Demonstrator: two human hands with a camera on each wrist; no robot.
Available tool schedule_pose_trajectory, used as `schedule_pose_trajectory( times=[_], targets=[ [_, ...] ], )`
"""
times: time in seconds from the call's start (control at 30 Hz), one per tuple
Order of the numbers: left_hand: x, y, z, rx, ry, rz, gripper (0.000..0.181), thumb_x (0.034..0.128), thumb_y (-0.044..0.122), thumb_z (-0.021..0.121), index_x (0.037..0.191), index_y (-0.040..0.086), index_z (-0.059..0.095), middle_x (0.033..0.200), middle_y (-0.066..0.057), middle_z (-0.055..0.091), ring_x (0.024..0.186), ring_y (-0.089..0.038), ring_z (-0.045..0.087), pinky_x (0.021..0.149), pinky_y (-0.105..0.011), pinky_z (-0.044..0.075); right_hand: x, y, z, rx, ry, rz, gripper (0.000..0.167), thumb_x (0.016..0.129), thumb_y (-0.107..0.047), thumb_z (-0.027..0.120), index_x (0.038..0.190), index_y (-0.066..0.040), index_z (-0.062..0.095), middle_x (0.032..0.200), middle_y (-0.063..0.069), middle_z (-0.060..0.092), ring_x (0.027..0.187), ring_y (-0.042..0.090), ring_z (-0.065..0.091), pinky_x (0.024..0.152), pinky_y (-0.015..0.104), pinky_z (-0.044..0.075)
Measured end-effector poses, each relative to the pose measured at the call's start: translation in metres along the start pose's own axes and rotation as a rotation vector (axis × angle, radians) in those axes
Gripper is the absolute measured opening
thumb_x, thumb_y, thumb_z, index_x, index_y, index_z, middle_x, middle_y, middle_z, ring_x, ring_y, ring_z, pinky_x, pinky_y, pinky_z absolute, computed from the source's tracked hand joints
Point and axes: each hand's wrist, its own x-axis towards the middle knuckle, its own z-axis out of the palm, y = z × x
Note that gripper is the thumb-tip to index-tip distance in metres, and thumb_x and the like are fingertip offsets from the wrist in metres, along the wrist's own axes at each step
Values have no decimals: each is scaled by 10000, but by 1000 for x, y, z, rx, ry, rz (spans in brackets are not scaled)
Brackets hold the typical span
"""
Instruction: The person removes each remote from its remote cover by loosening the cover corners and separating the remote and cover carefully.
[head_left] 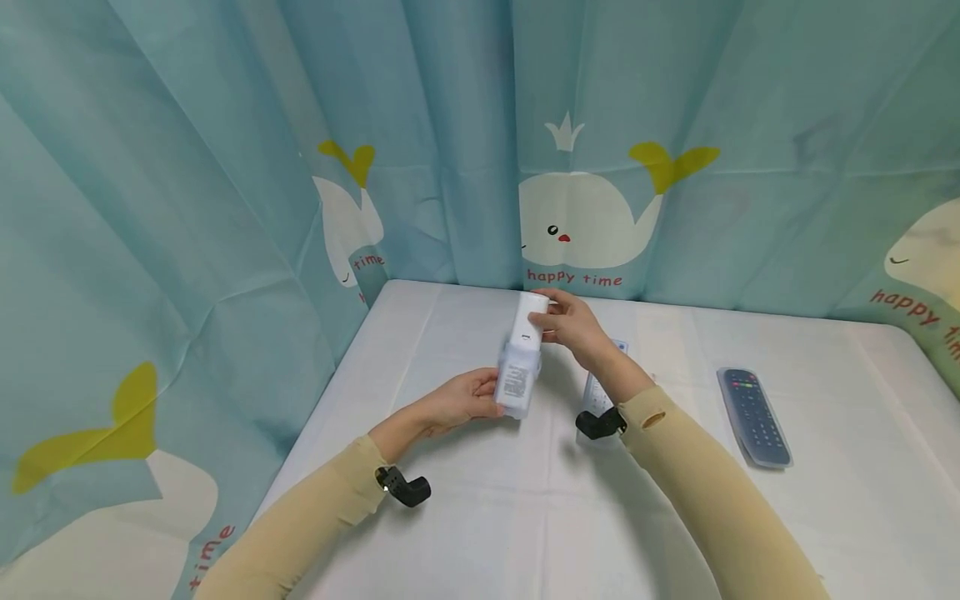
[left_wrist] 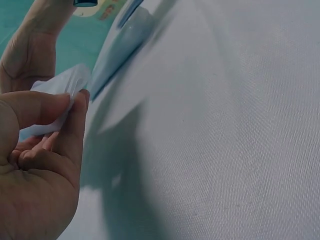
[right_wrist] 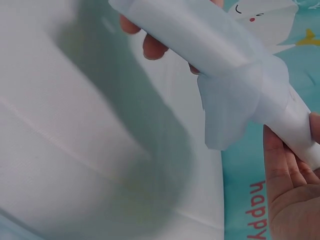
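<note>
Above the table, both hands hold a white remote control with its back face up. A translucent protective sleeve covers its lower part, through which a printed label shows. My left hand pinches the sleeved lower end between thumb and fingers. At the bare upper end, my right hand grips the remote. In the right wrist view a loose flap of the sleeve hangs from the remote's side. The left wrist view shows the sleeve's end between thumb and fingers.
Partly hidden under my right forearm lies another white remote in a clear cover. A dark remote in a clear cover lies to the right on the white table. Blue curtains with whale prints hang along the table's back and left.
</note>
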Motion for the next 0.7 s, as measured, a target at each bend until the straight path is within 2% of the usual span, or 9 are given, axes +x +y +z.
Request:
schedule_pose_trajectory(
  times=[0.3,0.7],
  targets=[
    [-3,0,2,-16,30,-43,772,935,-109,629,1594,-20,236,1573,-211,400,1378,-337,477,1077,-399,456,2,0,-1,13,21,11,554,982,-56,670,1504,-64,487,1305,195,541,1067,260,601,825,328,583],
    [-9,4,1,-29,-24,-41,823,922,-134,611,1618,15,198,1599,-196,364,1350,-312,496,1066,-403,466,2,0,-1,19,24,15,560,984,-66,670,1509,-54,474,1297,190,540,1044,251,607,821,315,583]
  ],
)
